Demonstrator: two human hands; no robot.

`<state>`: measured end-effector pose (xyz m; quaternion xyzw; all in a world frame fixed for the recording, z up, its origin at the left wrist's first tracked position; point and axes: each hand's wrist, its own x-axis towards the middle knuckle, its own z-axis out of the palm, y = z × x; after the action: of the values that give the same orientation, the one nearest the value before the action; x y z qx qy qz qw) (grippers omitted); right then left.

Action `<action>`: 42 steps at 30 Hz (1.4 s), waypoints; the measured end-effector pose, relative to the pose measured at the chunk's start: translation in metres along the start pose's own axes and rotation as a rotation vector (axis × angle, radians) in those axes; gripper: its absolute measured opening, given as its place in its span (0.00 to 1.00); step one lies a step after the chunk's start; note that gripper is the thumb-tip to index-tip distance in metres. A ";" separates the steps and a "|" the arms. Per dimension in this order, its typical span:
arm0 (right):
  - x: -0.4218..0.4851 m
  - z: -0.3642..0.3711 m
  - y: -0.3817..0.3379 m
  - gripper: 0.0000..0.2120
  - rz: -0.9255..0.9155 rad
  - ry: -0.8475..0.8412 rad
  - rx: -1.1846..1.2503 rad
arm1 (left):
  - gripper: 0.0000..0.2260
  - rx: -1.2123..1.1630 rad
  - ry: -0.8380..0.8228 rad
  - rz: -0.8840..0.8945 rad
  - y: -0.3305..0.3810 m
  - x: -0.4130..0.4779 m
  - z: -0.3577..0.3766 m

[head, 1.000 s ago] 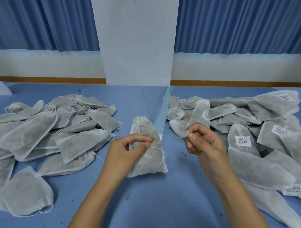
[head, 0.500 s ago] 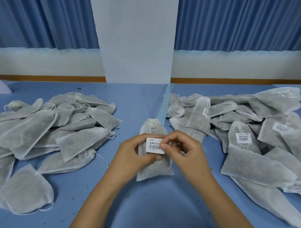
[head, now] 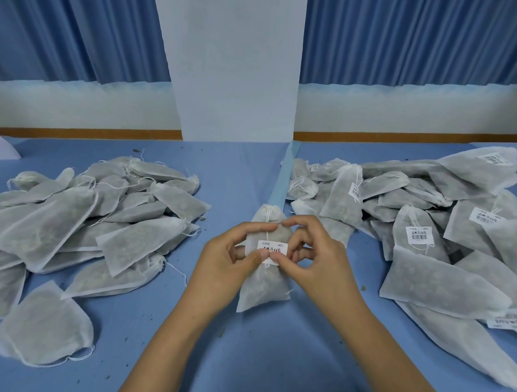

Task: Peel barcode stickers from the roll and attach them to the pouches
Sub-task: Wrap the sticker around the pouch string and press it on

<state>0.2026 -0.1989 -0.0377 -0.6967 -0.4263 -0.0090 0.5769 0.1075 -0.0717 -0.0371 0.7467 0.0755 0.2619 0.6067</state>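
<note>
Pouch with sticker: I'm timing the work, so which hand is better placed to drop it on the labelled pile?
Right, probably. The right hand and left hand both hold the pouch, but the labelled pile lies to the right, the unlabelled pile left.

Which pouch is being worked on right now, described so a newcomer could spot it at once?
Start at the white panel rising behind the blue table and come straight down toward the camera, between the left pile and right pile. The pouch lies alone there, held by the left hand and right hand. Only it has a sticker under both thumbs.
</note>
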 end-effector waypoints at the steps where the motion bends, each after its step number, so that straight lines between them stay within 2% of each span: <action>1: -0.001 0.002 0.000 0.21 0.022 0.013 -0.013 | 0.15 0.006 0.012 0.005 0.000 0.000 0.001; 4: 0.001 0.003 0.004 0.25 0.128 0.116 -0.105 | 0.15 0.009 0.043 0.035 0.000 -0.001 0.002; 5: 0.002 0.001 0.006 0.25 0.177 0.134 -0.067 | 0.16 0.005 0.047 0.042 0.000 -0.001 0.002; 9: 0.005 -0.004 0.007 0.07 0.259 0.034 0.340 | 0.21 -0.052 0.026 0.040 0.001 -0.001 0.003; 12: 0.004 -0.001 0.008 0.06 0.256 0.032 0.388 | 0.29 0.022 0.062 -0.001 -0.004 0.001 0.006; 15: 0.004 -0.002 0.011 0.04 0.285 0.002 0.398 | 0.31 -0.014 0.145 -0.016 -0.008 0.001 0.009; 18: 0.004 -0.006 0.011 0.05 0.351 -0.113 0.380 | 0.30 -0.059 0.224 -0.021 -0.005 0.003 0.012; 20: 0.003 -0.011 0.009 0.05 0.372 -0.067 0.384 | 0.26 -0.042 0.226 -0.081 -0.002 0.004 0.019; 22: 0.002 -0.019 0.008 0.03 0.380 -0.003 0.383 | 0.20 0.044 0.154 -0.164 0.001 0.006 0.030; 23: 0.000 -0.023 0.009 0.05 0.393 0.021 0.380 | 0.17 0.077 0.116 -0.193 0.002 0.007 0.036; 25: -0.006 -0.033 0.011 0.04 0.446 0.030 0.394 | 0.14 0.071 0.098 -0.225 0.003 0.010 0.045; 28: -0.015 -0.053 0.014 0.10 0.569 -0.097 0.408 | 0.15 0.074 0.121 -0.279 0.006 0.017 0.055; 31: -0.026 -0.075 0.017 0.10 0.690 -0.267 0.363 | 0.18 0.102 0.099 -0.334 0.004 0.020 0.068; 32: -0.029 -0.080 0.018 0.09 0.707 -0.251 0.369 | 0.19 0.093 0.083 -0.340 0.003 0.021 0.075; 34: -0.030 -0.090 0.022 0.06 0.692 -0.040 0.378 | 0.25 0.048 0.032 -0.332 0.002 0.026 0.090; 36: -0.025 -0.100 0.030 0.06 0.657 0.253 0.179 | 0.33 0.050 -0.043 -0.339 0.000 0.034 0.109; 38: -0.022 -0.106 0.035 0.11 0.593 0.455 -0.215 | 0.32 0.184 -0.141 -0.320 -0.005 0.039 0.128; 40: -0.024 -0.105 0.037 0.15 0.501 0.511 -0.518 | 0.23 0.386 -0.249 -0.275 -0.010 0.041 0.144; 42: -0.028 -0.097 0.037 0.14 0.439 0.481 -0.685 | 0.19 0.441 -0.312 -0.258 -0.015 0.038 0.153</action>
<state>0.2537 -0.2931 -0.0485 -0.8987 -0.0959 -0.1881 0.3844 0.2169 -0.1843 -0.0589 0.8760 0.1310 0.0419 0.4623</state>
